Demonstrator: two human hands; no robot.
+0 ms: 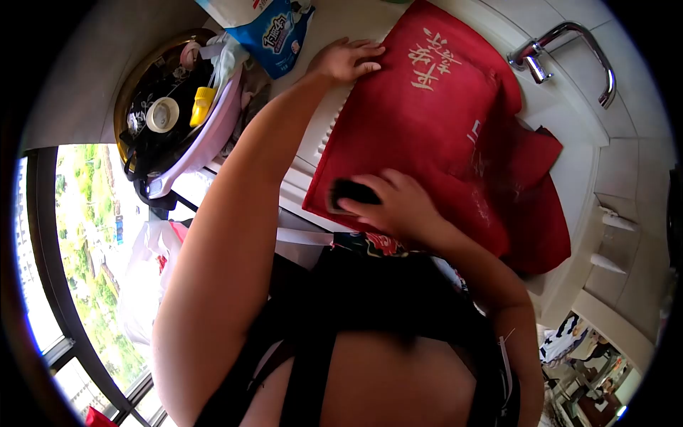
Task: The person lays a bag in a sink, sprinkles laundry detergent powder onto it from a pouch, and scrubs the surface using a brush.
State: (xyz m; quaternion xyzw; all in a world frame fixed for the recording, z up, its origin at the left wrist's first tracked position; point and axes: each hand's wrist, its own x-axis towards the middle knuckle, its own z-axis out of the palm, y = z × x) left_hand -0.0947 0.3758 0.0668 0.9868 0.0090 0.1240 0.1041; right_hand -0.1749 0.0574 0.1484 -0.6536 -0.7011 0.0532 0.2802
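A red fabric bag [427,128] with pale lettering lies spread over a white sink and its ridged washboard edge, its right part sagging into the basin. My left hand [346,59] rests at the bag's upper left edge, fingers apart, fingertips on the cloth. Near the bag's lower left corner, my right hand [398,206] is closed around a dark brush-like object [353,192], held against or just over the cloth. Motion blurs this hand, and the underside of the object is hidden.
A chrome faucet [526,57] stands at the upper right. Left of the sink are a blue and white detergent pouch [277,35] and a pink basin [213,121] holding dark items and a yellow-capped bottle. A window [92,249] is at the far left.
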